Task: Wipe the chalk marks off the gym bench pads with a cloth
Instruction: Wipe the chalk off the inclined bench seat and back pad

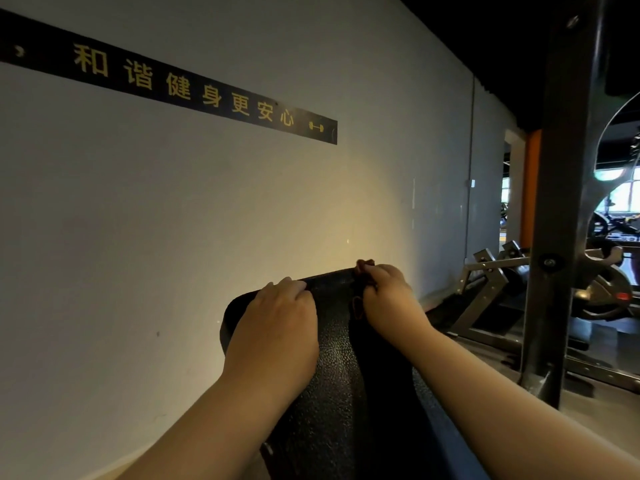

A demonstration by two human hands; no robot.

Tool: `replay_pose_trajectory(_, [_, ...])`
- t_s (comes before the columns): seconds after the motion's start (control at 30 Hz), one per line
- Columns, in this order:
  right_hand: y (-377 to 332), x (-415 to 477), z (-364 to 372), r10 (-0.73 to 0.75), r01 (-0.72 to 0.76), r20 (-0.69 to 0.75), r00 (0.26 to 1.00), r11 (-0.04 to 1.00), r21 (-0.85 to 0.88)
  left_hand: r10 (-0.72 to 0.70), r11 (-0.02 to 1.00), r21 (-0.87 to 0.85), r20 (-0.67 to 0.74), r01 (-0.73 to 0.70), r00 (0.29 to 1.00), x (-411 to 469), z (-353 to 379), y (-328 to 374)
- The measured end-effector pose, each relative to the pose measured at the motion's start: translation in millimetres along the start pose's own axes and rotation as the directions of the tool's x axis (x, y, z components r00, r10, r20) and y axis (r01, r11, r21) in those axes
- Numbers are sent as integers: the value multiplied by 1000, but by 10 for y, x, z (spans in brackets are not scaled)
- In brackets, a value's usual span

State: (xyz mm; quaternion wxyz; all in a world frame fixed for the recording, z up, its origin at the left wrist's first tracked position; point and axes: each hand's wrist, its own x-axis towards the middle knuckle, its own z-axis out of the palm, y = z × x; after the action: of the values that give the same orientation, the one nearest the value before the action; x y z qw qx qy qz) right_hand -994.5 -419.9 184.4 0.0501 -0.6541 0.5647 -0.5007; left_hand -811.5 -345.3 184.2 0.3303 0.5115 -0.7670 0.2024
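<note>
Wiping seems to be at the top edge of the black bench pad [339,393], where the left hand [277,317] hooks its fingers over the rim and the right hand [388,296] grips the dark cloth [364,263], so the next move likely calls for a firm downward sweep.

The black bench pad [332,375], pebble-grained and rounded at its far corners, runs away from the camera close beside a pale wall [173,220]. The left hand [277,327] lies on its far end, fingers curled over the edge. Just beside it, the right hand [388,296] grips a dark, bunched cloth [358,306] against the pad.
</note>
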Motion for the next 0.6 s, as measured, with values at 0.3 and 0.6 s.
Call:
replay_pose_trajectory(0.3, [25,-50,-63,-135,139,121,983,990,-23,22,996,87,-64,-17,998,9,73,-29])
replay_pose_trajectory(0.6, [-15,-371,-99,-295,307,157,943,950,-61,74,994,87,-7,-73,997,-4,144,-51])
